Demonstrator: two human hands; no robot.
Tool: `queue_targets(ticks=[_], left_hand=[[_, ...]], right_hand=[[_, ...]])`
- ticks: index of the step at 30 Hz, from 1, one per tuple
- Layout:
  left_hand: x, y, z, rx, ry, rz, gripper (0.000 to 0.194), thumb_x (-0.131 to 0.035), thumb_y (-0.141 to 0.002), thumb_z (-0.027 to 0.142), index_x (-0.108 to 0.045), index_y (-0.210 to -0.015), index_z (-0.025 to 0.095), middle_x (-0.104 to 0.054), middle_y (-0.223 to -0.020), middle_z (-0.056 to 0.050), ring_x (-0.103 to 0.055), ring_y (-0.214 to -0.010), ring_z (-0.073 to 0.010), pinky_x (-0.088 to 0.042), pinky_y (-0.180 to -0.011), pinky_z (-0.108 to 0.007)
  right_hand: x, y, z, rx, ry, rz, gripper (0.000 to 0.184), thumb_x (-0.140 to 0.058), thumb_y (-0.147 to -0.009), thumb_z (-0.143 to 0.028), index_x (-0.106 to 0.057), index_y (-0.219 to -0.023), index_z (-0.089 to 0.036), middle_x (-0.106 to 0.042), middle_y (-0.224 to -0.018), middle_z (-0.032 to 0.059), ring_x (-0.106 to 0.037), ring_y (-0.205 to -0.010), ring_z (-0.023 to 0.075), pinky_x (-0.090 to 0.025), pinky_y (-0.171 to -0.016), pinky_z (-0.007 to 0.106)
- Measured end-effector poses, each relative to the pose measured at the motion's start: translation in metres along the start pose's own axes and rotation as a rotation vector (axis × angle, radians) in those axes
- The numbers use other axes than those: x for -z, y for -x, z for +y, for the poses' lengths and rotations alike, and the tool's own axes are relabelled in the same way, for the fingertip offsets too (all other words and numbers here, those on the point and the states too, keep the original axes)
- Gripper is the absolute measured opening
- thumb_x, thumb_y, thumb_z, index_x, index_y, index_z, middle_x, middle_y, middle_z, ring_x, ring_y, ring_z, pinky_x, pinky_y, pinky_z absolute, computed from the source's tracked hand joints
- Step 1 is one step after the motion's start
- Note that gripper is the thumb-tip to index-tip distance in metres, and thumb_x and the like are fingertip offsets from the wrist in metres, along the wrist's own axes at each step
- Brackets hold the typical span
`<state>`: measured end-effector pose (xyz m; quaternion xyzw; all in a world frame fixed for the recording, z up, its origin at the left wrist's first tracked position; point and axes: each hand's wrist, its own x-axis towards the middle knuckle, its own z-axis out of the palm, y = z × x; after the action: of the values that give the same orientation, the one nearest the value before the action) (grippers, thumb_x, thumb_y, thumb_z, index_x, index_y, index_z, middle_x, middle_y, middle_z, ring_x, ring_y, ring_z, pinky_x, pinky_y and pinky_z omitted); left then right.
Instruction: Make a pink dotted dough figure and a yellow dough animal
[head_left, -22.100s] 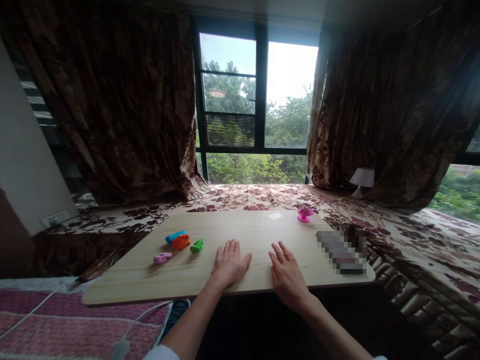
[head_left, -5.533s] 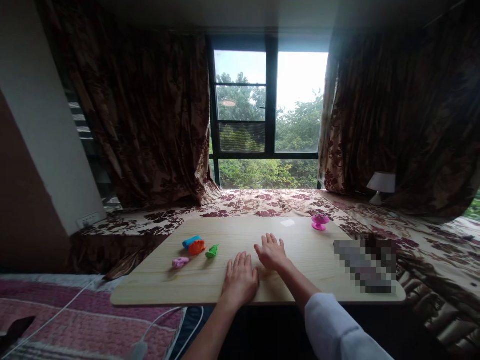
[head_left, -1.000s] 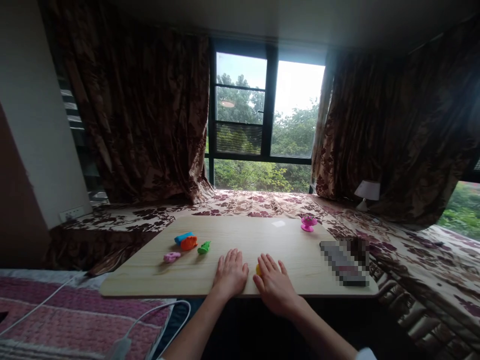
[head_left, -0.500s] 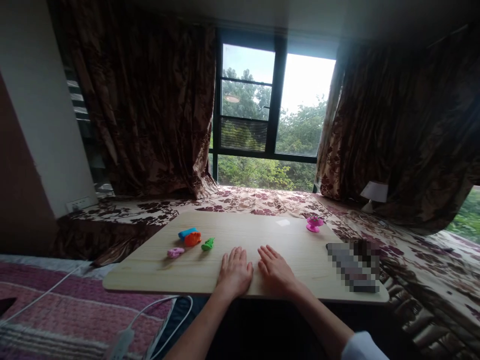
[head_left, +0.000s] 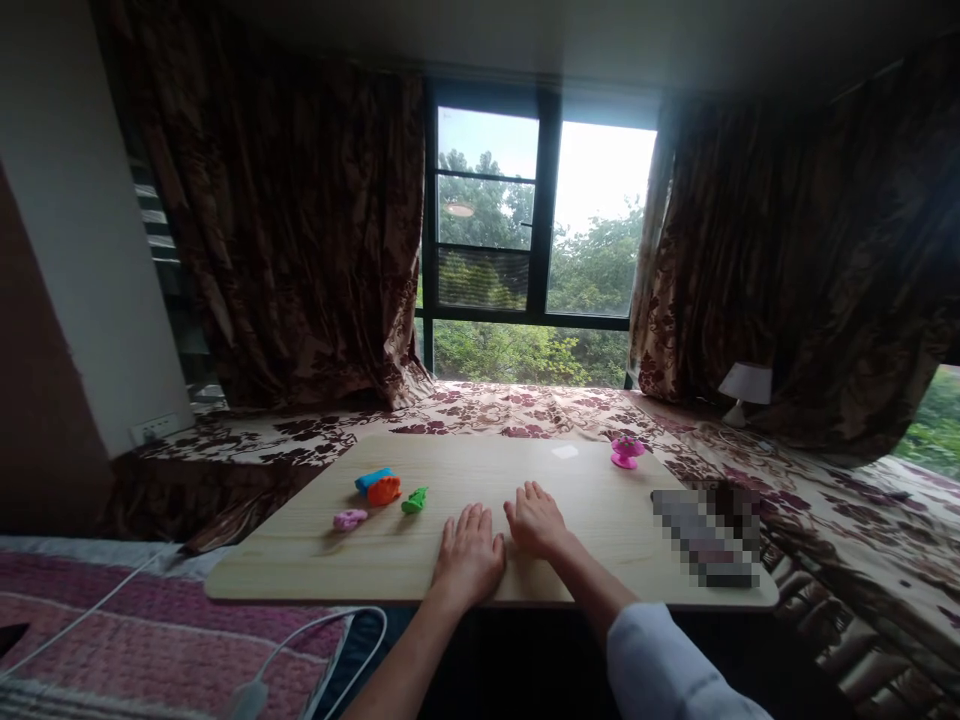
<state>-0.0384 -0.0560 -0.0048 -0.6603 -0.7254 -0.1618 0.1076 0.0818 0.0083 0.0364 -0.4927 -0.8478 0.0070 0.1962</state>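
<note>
My left hand point(head_left: 470, 555) lies flat on the pale wooden tabletop point(head_left: 300, 560) near its front edge, fingers out and holding nothing. A little further forward, my right hand point(head_left: 535, 520) is over the board with its fingers extended and nothing in it. Left of my hands is a small green toy point(head_left: 414, 500), the nearest loose thing. Beyond it sit an orange piece point(head_left: 384, 490) and a blue piece point(head_left: 373, 479), touching or overlapping. A small pink piece point(head_left: 350, 519) lies in front of them. At the far right stands a magenta toy with a round base point(head_left: 628, 453).
A blurred-out dark object point(head_left: 709, 540) lies along the table's right side. A white patch point(head_left: 565, 453) shows near the back edge. White cable point(head_left: 322, 627) loops over the bed on the left. A small lamp point(head_left: 746, 385) stands on the window ledge.
My right hand has moved forward and slightly left, bringing more of the white sleeve into view. My left hand stays on the table. The camera view has tilted slightly up.
</note>
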Motion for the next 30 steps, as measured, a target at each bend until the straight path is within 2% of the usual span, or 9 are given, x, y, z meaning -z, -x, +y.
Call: queue_targets(ticks=[3,6,9,12,15,18,24,27,30], left_hand=[[0.000,0.000,-0.001,0.005,0.002,-0.008,0.053,-0.025,-0.088,0.037,-0.041,-0.132,0.013,-0.038,-0.142,-0.012,-0.028,-0.133,-0.0225,-0.015,-0.108,-0.044],[0.001,0.001,-0.001,0.008,0.010,-0.011,0.054,-0.024,-0.087,0.038,-0.041,-0.133,0.013,-0.038,-0.143,-0.012,-0.027,-0.133,-0.0225,-0.014,-0.108,-0.044],[0.001,0.002,-0.002,0.010,0.023,-0.014,0.056,-0.023,-0.087,0.038,-0.040,-0.133,0.012,-0.038,-0.142,-0.012,-0.027,-0.133,-0.0225,-0.013,-0.108,-0.044],[0.002,0.002,-0.001,0.019,0.031,-0.015,0.056,-0.023,-0.087,0.037,-0.040,-0.133,0.010,-0.039,-0.142,-0.013,-0.028,-0.132,-0.0230,-0.014,-0.108,-0.044],[0.003,0.002,-0.001,0.023,0.028,-0.009,0.055,-0.024,-0.087,0.036,-0.041,-0.132,0.010,-0.039,-0.142,-0.014,-0.029,-0.132,-0.0234,-0.014,-0.108,-0.044],[0.003,0.002,0.001,0.016,0.017,-0.006,0.055,-0.024,-0.087,0.036,-0.042,-0.132,0.010,-0.040,-0.141,-0.013,-0.030,-0.132,-0.0233,-0.015,-0.108,-0.043],[0.004,0.002,0.002,0.009,-0.011,-0.024,0.054,-0.023,-0.087,0.036,-0.041,-0.132,0.011,-0.039,-0.142,-0.013,-0.029,-0.132,-0.0231,-0.015,-0.108,-0.044],[0.004,0.001,0.002,0.006,-0.023,-0.035,0.054,-0.022,-0.088,0.037,-0.041,-0.133,0.013,-0.038,-0.143,-0.011,-0.027,-0.133,-0.0222,-0.016,-0.108,-0.043],[0.003,0.000,0.002,0.009,-0.033,-0.044,0.054,-0.023,-0.088,0.038,-0.040,-0.133,0.013,-0.037,-0.143,-0.011,-0.026,-0.133,-0.0225,-0.016,-0.108,-0.043]], right_hand=[[-0.004,-0.023,0.000,-0.023,0.007,0.022,0.031,-0.053,-0.089,-0.030,-0.052,-0.116,-0.016,-0.054,-0.117,0.0078,-0.057,-0.099,0.0208,-0.048,-0.082,0.042],[-0.004,-0.014,0.000,0.003,0.005,0.009,0.032,-0.053,-0.089,-0.031,-0.051,-0.117,-0.016,-0.053,-0.120,0.0080,-0.055,-0.103,0.0219,-0.046,-0.086,0.044],[0.001,0.021,0.001,0.044,0.002,-0.033,0.040,-0.043,-0.092,-0.036,-0.047,-0.126,-0.016,-0.046,-0.133,0.0116,-0.043,-0.121,0.0259,-0.034,-0.099,0.048],[0.009,0.068,0.002,0.073,0.003,-0.069,0.050,-0.029,-0.095,-0.039,-0.036,-0.137,-0.013,-0.035,-0.143,0.0124,-0.025,-0.134,0.0240,-0.020,-0.108,0.043],[0.015,0.109,0.004,0.113,-0.009,-0.084,0.054,-0.024,-0.095,-0.043,-0.027,-0.142,-0.017,-0.024,-0.148,0.0063,-0.017,-0.137,0.0208,-0.013,-0.111,0.039],[0.016,0.121,0.004,0.123,-0.024,-0.081,0.055,-0.022,-0.095,-0.044,-0.024,-0.143,-0.018,-0.019,-0.149,0.0041,-0.013,-0.138,0.0204,-0.012,-0.111,0.038],[0.006,0.053,-0.001,0.043,-0.016,-0.044,0.052,-0.032,-0.095,-0.040,-0.037,-0.136,-0.009,-0.034,-0.143,0.0157,-0.024,-0.134,0.0266,-0.020,-0.108,0.043],[-0.001,0.010,0.000,0.005,-0.018,-0.013,0.041,-0.047,-0.091,-0.036,-0.046,-0.126,-0.015,-0.045,-0.133,0.0120,-0.043,-0.120,0.0268,-0.035,-0.098,0.049],[-0.005,-0.015,0.000,-0.021,-0.021,0.009,0.033,-0.053,-0.089,-0.031,-0.051,-0.118,-0.017,-0.052,-0.121,0.0080,-0.055,-0.103,0.0222,-0.046,-0.086,0.045]])
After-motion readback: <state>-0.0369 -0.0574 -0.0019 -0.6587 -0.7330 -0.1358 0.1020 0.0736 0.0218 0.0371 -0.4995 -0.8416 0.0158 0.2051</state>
